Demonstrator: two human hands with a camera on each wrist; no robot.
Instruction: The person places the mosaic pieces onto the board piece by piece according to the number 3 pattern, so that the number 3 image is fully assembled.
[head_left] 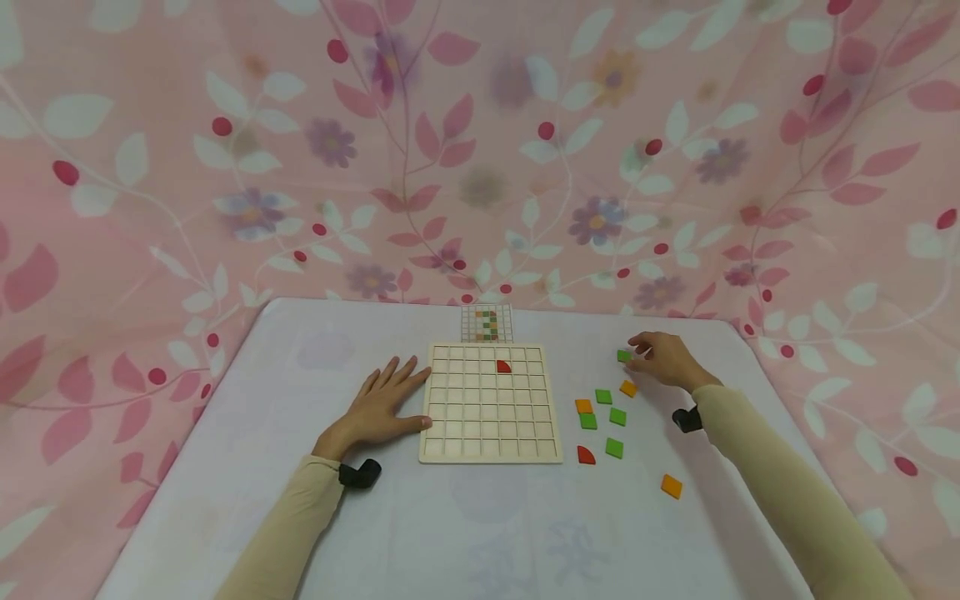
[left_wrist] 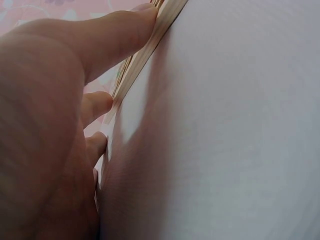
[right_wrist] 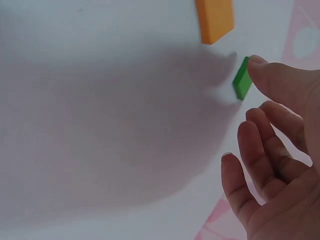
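Observation:
A pale wooden grid board (head_left: 490,457) lies on the table, with a red quarter-circle piece (head_left: 503,367) in one of its upper squares. My left hand (head_left: 378,408) is spread at the board's left side, thumb and fingertip touching its edge; the left wrist view shows the thumb (left_wrist: 117,40) against the wooden rim. To the right of the board, my right hand (head_left: 666,360) hovers by a green square tile (head_left: 623,356). Thumb and fingers stand apart there, and in the right wrist view that green tile (right_wrist: 242,80) lies just beyond the thumb.
Behind the board is a small printed pattern card (head_left: 487,323). Right of the board lie several green tiles (head_left: 614,448), orange tiles (head_left: 671,486) and another red quarter-circle (head_left: 586,455). A floral curtain (head_left: 480,167) hangs behind the white-covered table (head_left: 480,533).

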